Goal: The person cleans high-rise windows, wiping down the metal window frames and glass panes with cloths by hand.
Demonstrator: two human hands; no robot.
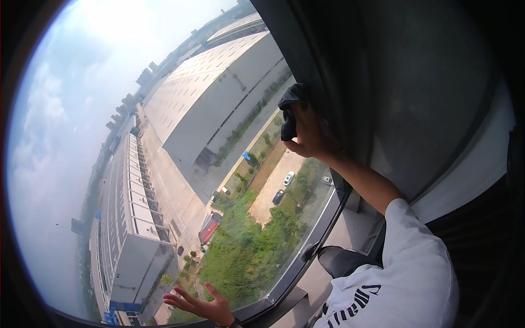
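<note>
My right hand [313,131] is closed on a crumpled dark cloth [291,112], which it presses at the edge of a large window pane, beside the dark window frame [292,33]. The bare forearm runs up to it from a white short sleeve. Low in the view, my left hand [205,307] is raised in front of the glass with its fingers spread and nothing in it. A dark band circles that wrist. I cannot tell whether the left fingers touch the pane.
A dark panel [426,98] fills the right side. The window's lower frame [309,257] slants beneath the pane, next to a pale ledge [314,284] and a dark-clad leg [344,261]. Far below outside are large warehouses [219,104], trees [246,268] and parked cars [289,178].
</note>
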